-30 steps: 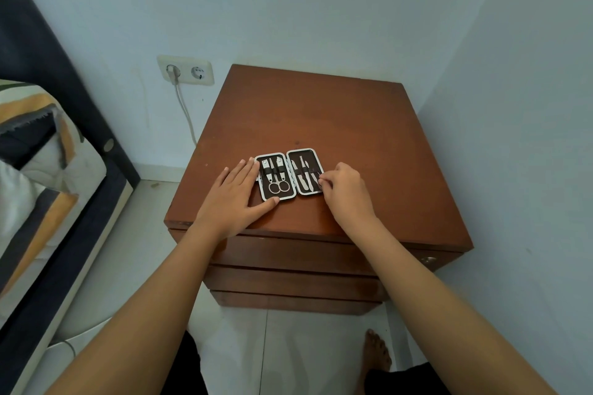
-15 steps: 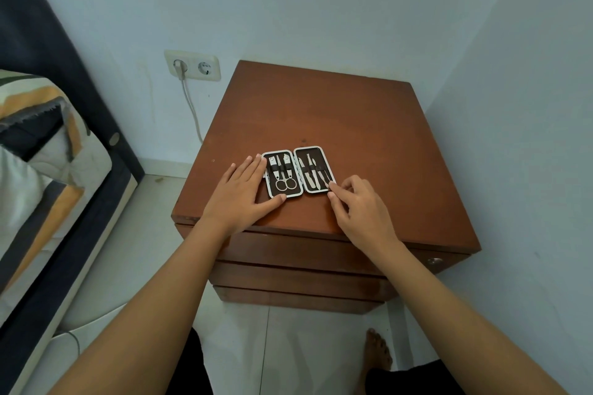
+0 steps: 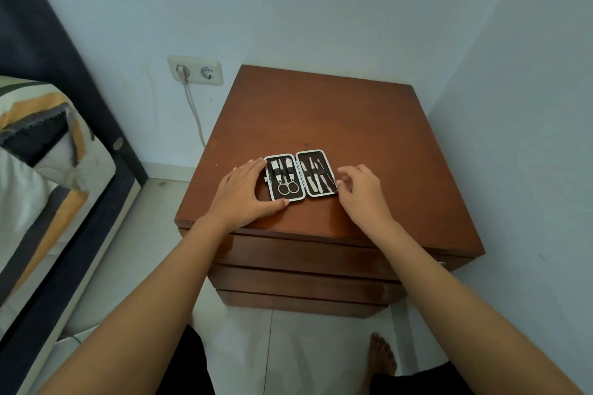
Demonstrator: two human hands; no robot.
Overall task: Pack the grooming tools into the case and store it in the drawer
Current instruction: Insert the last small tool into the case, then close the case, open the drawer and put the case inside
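Left hand: the left hand (image 3: 244, 194) lay flat on the nightstand top, fingers spread and gripping nothing, its thumb along the near edge of the case and its fingertips at the case's left side.
Right hand: the right hand (image 3: 361, 191) hovered just right of the case, fingers loosely curled and empty; whether they touched the case could not be told.
Case: the case (image 3: 300, 175) lay open flat between the two hands, near the front of the nightstand (image 3: 353, 125).
Tools: the scissors (image 3: 287, 184) and other metal grooming tools (image 3: 316, 175) sat strapped in both halves.
Drawers: the drawers (image 3: 305, 258) below were shut.
Surroundings: a wall socket (image 3: 195, 70) with a plugged cable stood left, beside a bed (image 3: 41, 151).
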